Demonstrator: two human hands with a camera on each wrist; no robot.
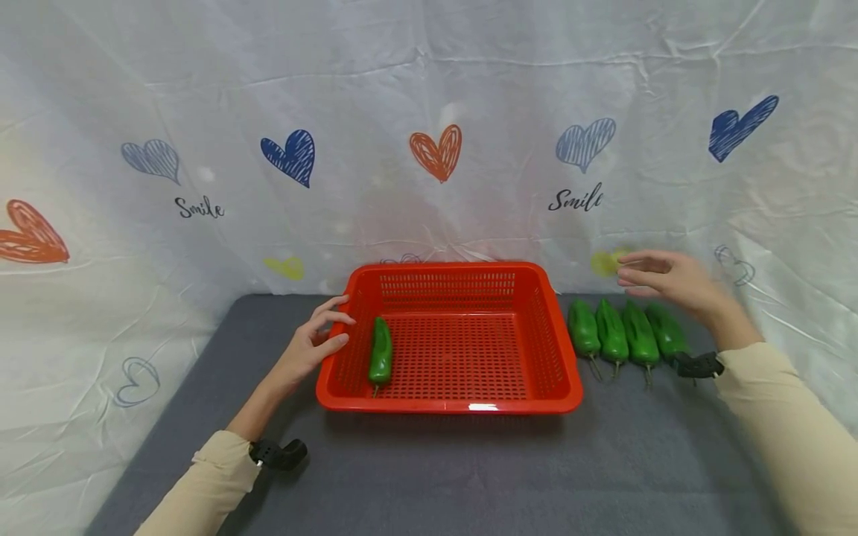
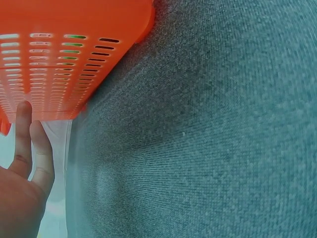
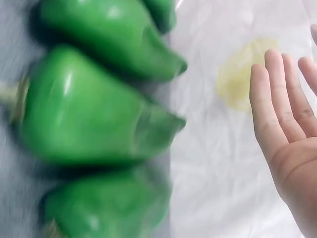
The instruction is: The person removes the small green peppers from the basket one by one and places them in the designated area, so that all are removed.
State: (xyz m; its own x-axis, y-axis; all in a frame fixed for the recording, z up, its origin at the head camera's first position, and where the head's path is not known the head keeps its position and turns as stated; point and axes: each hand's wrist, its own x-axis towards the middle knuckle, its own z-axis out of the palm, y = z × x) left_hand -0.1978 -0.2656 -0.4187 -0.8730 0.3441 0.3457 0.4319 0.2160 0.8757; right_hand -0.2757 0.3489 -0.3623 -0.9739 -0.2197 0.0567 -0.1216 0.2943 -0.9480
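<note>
A red plastic basket [image 1: 447,406] with slotted walls stands on the grey cloth. Inside it, along the left wall, lies one green pepper [image 1: 380,352], its stem toward the front. My left hand [image 1: 310,350] rests against the basket's left rim; its fingers look fairly straight beside the slotted wall in the left wrist view. To the right of the basket, several green peppers [image 1: 612,332] lie side by side in a row, stems toward me. Above their far ends hovers my right hand [image 1: 670,283], fingers extended and holding nothing. In the right wrist view the pepper tips [image 3: 168,124] point toward that hand.
Behind the table hangs a white curtain [image 1: 375,216] printed with hearts and the word "Smile". Grey cloth [image 1: 449,476] covers the table in front of the basket. A black wrist band [image 1: 697,365] on the right arm overlaps the rightmost pepper in the head view.
</note>
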